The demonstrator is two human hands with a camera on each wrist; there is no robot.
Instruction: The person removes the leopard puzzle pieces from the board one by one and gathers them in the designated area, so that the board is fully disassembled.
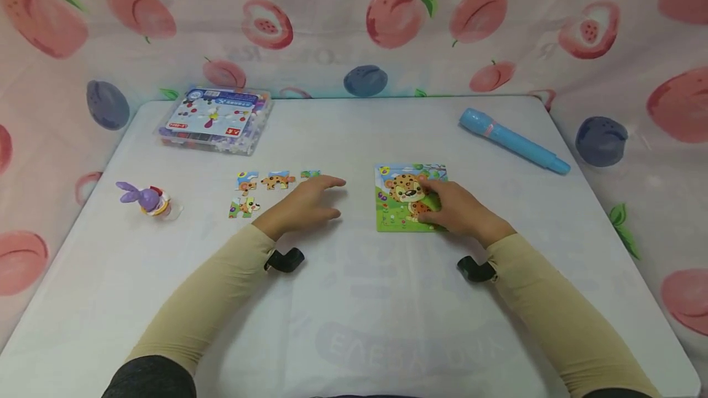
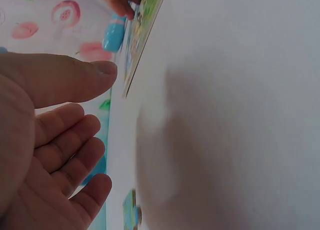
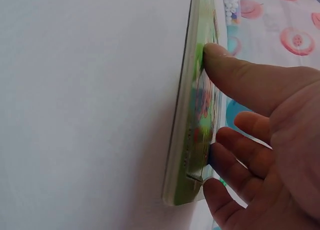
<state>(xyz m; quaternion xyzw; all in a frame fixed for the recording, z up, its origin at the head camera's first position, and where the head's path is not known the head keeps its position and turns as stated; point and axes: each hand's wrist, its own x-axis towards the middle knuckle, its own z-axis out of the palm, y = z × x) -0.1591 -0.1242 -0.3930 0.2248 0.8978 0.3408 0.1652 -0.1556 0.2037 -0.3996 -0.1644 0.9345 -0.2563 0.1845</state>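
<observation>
A square puzzle board [image 1: 387, 217] with a cartoon leopard on green grass lies flat on the white table. My right hand [image 1: 461, 207] rests over its right side, thumb and fingertips spread on the picture; the right wrist view shows the thumb [image 3: 240, 74] touching the board's face. My left hand [image 1: 306, 204] hovers over the table left of the board, fingers apart and nothing between them. Beside and behind it lie several loose puzzle pieces: a leopard-body piece [image 1: 278, 180], a sunny corner piece [image 1: 246, 182], a face piece [image 1: 244, 207], and a green-and-blue piece [image 1: 311, 174] partly hidden by the hand.
A clear plastic box [image 1: 212, 118] with a printed label stands at the back left. Nearer, at the left, is a small purple rabbit-eared toy [image 1: 148, 199]. A light-blue tube [image 1: 514, 140] lies at the back right. Fruit-print cloth [image 1: 321, 11] hangs behind the table [image 1: 354, 324].
</observation>
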